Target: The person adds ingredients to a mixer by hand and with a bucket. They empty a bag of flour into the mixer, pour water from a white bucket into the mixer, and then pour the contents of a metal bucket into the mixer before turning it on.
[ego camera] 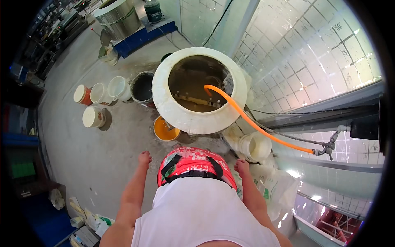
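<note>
My left hand [145, 158] hangs beside my hip over the grey floor, its fingers loosely curled; I see nothing in it. On the other side, my right hand [241, 166] is at hip height near a white bucket [255, 147], also loosely curled with no object visible. In front of me stands a large round vat with a wide white rim [166, 108], holding murky brownish liquid. An orange hose [247, 119] runs from a wall tap [328, 148] over the rim, its end bent down inside. A red apron [194, 160] is strapped at my waist.
An orange bucket [166, 131] stands before the vat, a dark bucket [142, 88] left of it. Several pale buckets, including a lidded one [92, 117], stand farther left. A metal drum [122, 23] is on a blue platform [145, 38]. Plastic sacks [274, 191] lie at right, beside the tiled wall.
</note>
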The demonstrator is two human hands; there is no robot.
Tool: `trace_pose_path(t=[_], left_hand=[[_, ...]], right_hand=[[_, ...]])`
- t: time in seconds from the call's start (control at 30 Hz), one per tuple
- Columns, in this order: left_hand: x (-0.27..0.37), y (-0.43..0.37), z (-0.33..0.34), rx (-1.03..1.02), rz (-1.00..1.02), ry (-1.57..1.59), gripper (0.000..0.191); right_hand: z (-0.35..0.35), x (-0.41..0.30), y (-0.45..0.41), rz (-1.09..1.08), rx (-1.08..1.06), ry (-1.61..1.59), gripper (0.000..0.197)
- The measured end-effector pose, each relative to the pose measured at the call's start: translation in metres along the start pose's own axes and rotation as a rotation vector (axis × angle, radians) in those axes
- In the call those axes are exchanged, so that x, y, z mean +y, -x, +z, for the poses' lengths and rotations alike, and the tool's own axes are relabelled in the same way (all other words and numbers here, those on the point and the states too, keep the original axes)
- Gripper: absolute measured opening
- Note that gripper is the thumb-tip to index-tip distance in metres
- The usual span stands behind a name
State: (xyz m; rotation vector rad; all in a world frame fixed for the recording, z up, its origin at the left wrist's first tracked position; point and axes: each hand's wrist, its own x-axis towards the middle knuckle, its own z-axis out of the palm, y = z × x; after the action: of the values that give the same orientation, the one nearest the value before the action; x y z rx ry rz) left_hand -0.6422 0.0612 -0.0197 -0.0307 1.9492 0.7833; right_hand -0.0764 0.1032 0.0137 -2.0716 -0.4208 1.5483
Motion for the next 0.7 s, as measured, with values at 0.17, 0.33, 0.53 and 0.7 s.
trace_pose_path(t=[0.17,0.33,0.53,0.7], left_hand=[[0.014,0.002,0.005,0.020,0.086,0.045,0.030],[0.023,0.000,0.008,0.013,0.068,0.005,0.027],[0.023,-0.020,-0.001,-0.037,0.029,-0.007,0.033],[0.030,-0.016,0.006,0.003,0.047,-0.013,0.025]], right_hand=[[0.002,0.002,0.011,0.019,0.028,0.016,0.020],[0.001,0.005,0.010,0.026,0.024,0.027,0.020],[0.013,-0.003,0.006,-0.010,0.000,0.033,0.022],[0.018,-0.004,0.007,0.017,0.007,-0.004,0.024]])
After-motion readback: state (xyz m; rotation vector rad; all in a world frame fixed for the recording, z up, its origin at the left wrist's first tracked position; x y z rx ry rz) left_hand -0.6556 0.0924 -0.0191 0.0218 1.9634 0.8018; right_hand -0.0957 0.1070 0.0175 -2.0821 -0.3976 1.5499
